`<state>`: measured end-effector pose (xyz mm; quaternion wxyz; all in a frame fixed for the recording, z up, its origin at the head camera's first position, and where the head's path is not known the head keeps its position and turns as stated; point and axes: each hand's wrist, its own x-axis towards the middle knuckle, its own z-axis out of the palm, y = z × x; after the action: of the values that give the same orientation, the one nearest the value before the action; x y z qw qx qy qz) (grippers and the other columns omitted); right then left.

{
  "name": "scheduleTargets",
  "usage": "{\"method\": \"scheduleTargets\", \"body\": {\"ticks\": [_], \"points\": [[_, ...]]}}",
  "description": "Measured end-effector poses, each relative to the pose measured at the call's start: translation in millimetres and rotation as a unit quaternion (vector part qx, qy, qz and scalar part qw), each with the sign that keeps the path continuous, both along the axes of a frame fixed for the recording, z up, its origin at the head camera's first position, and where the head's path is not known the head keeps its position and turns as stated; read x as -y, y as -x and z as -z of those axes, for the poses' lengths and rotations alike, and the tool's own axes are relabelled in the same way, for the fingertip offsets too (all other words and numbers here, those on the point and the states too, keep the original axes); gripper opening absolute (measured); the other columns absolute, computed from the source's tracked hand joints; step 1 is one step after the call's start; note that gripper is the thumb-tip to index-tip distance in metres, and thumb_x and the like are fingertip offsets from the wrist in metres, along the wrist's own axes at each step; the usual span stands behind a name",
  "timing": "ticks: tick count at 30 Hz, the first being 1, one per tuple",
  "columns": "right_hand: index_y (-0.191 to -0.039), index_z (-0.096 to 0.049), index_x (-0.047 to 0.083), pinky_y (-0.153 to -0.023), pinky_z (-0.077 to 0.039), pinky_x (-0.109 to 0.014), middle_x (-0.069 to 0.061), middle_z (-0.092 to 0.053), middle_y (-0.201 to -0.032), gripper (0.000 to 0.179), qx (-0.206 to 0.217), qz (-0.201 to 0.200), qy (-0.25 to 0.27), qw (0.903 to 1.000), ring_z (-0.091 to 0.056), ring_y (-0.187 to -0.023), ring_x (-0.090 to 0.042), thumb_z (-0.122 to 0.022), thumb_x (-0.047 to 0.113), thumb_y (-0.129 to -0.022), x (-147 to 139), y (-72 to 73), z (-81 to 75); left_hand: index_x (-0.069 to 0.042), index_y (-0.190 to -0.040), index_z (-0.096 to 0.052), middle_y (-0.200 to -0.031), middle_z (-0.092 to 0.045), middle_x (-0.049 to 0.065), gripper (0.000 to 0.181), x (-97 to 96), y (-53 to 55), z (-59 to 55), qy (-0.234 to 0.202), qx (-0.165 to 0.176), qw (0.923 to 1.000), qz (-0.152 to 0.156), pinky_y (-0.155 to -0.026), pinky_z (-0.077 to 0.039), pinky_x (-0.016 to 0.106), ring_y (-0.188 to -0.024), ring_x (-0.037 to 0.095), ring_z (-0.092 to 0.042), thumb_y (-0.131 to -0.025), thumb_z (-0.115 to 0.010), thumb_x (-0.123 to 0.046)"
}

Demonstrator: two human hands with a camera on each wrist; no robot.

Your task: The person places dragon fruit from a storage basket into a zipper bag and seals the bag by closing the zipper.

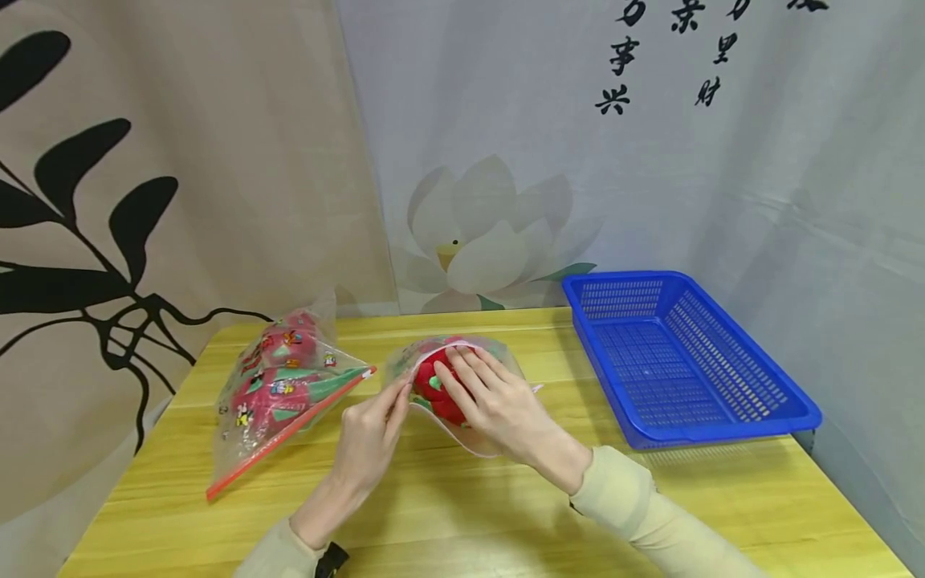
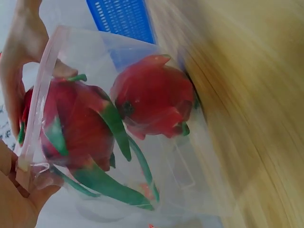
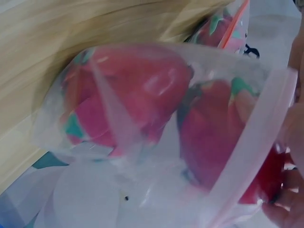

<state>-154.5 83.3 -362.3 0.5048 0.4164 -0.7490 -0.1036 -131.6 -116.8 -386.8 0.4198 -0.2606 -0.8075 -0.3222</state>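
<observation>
A clear zip bag (image 1: 462, 443) with a pale pink rim stands on the table, its mouth towards me. My left hand (image 1: 367, 437) pinches the rim at its left side between thumb and fingers. At the mouth my right hand (image 1: 499, 397) grips a red dragon fruit (image 1: 431, 397) with green tips, fingers lying over it and the thumb at its side. In the left wrist view that dragon fruit (image 2: 83, 126) is partly within the bag. Deeper inside lies another dragon fruit (image 2: 152, 97), also visible through the plastic in the right wrist view.
To the left stands a printed clear bag (image 1: 289, 381) with a red zip strip, holding red fruits with green tips. A blue plastic basket (image 1: 603, 385) sits at the right on the wooden table (image 1: 470, 522). Printed cloth (image 1: 462, 120) hangs behind.
</observation>
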Motion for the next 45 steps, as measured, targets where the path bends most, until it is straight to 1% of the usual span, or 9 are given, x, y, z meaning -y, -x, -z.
{"method": "scheduleTargets", "body": {"ticks": [5,8,22,26,30,34,39,42,45], "points": [[-0.118,-0.061,0.003,-0.094,-0.053,-0.032,-0.011,-0.069,-0.112,0.031,-0.031,0.001,0.007,0.9995,-0.066,-0.105,-0.024,-0.048,0.021,-0.096,10,-3.9,3.6,0.008,-0.094,-0.07,-0.077,-0.073,0.017,0.015,-1.9,0.3,-3.6,-0.004,-0.004,1.0,0.004,-0.044,-0.037,0.008,-0.05,0.004,-0.05,-0.08,-0.066,0.01],[-0.119,-0.061,0.003,-0.095,-0.053,-0.032,-0.011,-0.068,-0.113,0.031,-0.043,0.002,0.003,0.9991,-0.065,-0.106,-0.024,-0.038,0.013,-0.1,10,-4.5,6.5,0.009,-0.093,-0.07,-0.072,-0.071,0.016,0.015,-1.5,0.5,-4.8,-0.012,-0.003,0.9999,0.005,-0.042,-0.034,0.008,-0.048,0.002,-0.045,-0.079,-0.066,0.013],[-0.117,-0.065,0.006,-0.098,-0.051,-0.034,-0.013,-0.067,-0.12,0.032,-0.085,-0.075,-0.011,0.9935,-0.064,-0.113,-0.025,-0.048,0.023,-0.097,4,4.4,11.5,0.01,-0.093,-0.07,-0.068,-0.07,0.017,0.016,1.9,4.1,-6.2,-0.021,-0.009,0.9997,-0.006,-0.04,-0.031,0.007,-0.046,0.0,-0.041,-0.078,-0.067,0.013],[-0.121,-0.064,0.008,-0.1,-0.05,-0.035,-0.011,-0.065,-0.124,0.035,-0.066,-0.087,-0.029,0.9936,-0.062,-0.117,-0.023,-0.045,0.024,-0.096,5,12.8,9.9,0.01,-0.092,-0.069,-0.062,-0.067,0.013,0.015,2.1,8.4,-8.2,-0.022,-0.02,0.9995,0.007,-0.039,-0.029,0.008,-0.044,-0.001,-0.037,-0.078,-0.066,0.014],[-0.124,-0.062,0.01,-0.101,-0.048,-0.033,-0.007,-0.063,-0.128,0.037,-0.034,-0.093,-0.052,0.9938,-0.059,-0.121,-0.021,-0.046,0.025,-0.094,5,21.1,5.7,0.009,-0.09,-0.069,-0.064,-0.068,0.014,0.013,1.8,14.0,-10.4,-0.036,-0.032,0.9988,0.004,-0.041,-0.037,0.011,-0.045,0.004,-0.046,-0.079,-0.065,0.014],[-0.129,-0.058,0.011,-0.103,-0.047,-0.032,-0.006,-0.059,-0.133,0.034,0.0,-0.093,-0.068,0.9934,-0.056,-0.124,-0.019,-0.039,0.016,-0.101,-3,24.1,-0.3,0.009,-0.088,-0.069,-0.068,-0.07,0.016,0.013,3.6,17.4,-11.5,-0.051,-0.036,0.9981,-0.001,-0.044,-0.043,0.015,-0.05,0.009,-0.055,-0.078,-0.065,0.016],[-0.133,-0.053,0.007,-0.103,-0.046,-0.036,-0.008,-0.056,-0.137,0.038,0.065,-0.063,0.008,0.9959,-0.055,-0.125,-0.022,-0.035,0.0,-0.101,-28,17.5,-0.2,0.01,-0.088,-0.069,-0.074,-0.072,0.018,0.013,5.6,19.5,-12.9,-0.056,-0.035,0.9978,0.003,-0.048,-0.049,0.018,-0.056,0.016,-0.064,-0.078,-0.064,0.017],[-0.124,-0.059,0.005,-0.083,-0.057,-0.032,-0.012,-0.062,-0.124,0.036,0.09,-0.046,0.098,0.99,-0.063,-0.108,-0.025,-0.058,-0.002,-0.089,-40,11.2,4.2,0.01,-0.087,-0.069,-0.075,-0.072,0.019,0.011,7.4,21.4,-14.1,-0.057,-0.039,0.9976,0.001,-0.049,-0.052,0.022,-0.058,0.02,-0.067,-0.079,-0.064,0.016],[-0.105,-0.066,0.005,-0.059,-0.056,-0.029,-0.011,-0.067,-0.099,0.034,0.126,-0.003,0.163,0.9784,-0.065,-0.084,-0.024,-0.078,0.005,-0.073,-52,7.4,6.8,0.01,-0.086,-0.069,-0.075,-0.072,0.02,0.01,6.8,24.6,-13.3,-0.063,-0.045,0.997,-0.004,-0.05,-0.054,0.026,-0.059,0.023,-0.069,-0.079,-0.064,0.015]]}}
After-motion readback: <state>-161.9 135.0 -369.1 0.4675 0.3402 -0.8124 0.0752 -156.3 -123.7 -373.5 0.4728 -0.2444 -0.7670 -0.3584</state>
